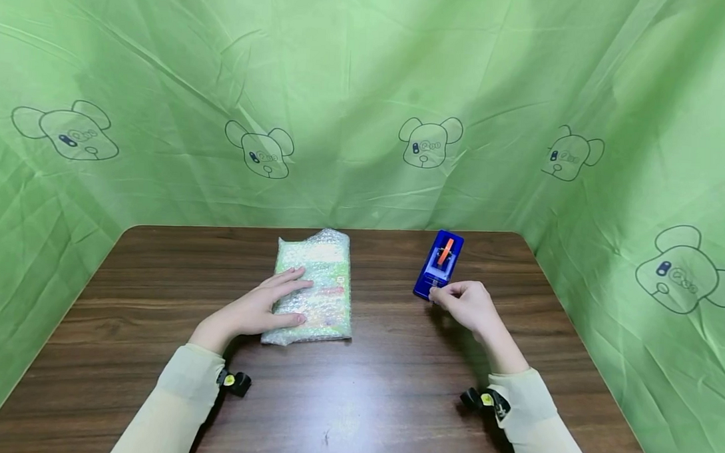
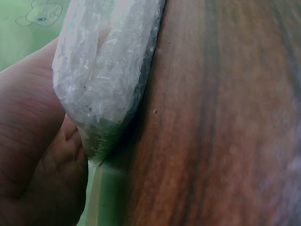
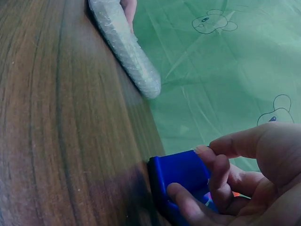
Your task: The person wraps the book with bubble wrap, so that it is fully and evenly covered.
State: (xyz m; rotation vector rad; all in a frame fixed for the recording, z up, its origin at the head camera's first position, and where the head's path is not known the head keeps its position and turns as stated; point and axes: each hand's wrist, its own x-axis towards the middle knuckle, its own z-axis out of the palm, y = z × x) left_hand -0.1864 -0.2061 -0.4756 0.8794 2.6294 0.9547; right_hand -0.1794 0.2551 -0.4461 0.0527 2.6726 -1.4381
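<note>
A flat package in bubble wrap (image 1: pixel 327 278), green and white under the clear wrap, lies on the table left of centre. My left hand (image 1: pixel 270 302) rests on its left part with fingers spread and straight. In the left wrist view the puffy wrapped edge (image 2: pixel 101 89) stands beside the hand. To the right sits a blue tape dispenser (image 1: pixel 422 282) with an orange wheel. At its near end my right hand (image 1: pixel 468 303) pinches the tape between thumb and forefinger. Up close, the fingertips (image 3: pixel 203 151) meet at the rim of the dispenser; the tape itself is mostly hidden.
The brown wooden table (image 1: pixel 356 399) spreads under both arms. A green cloth (image 1: pixel 356 73) printed with bear heads hangs behind the table and along both sides. A small black camera (image 1: pixel 237 383) is strapped at the left wrist, another (image 1: pixel 473 398) at the right.
</note>
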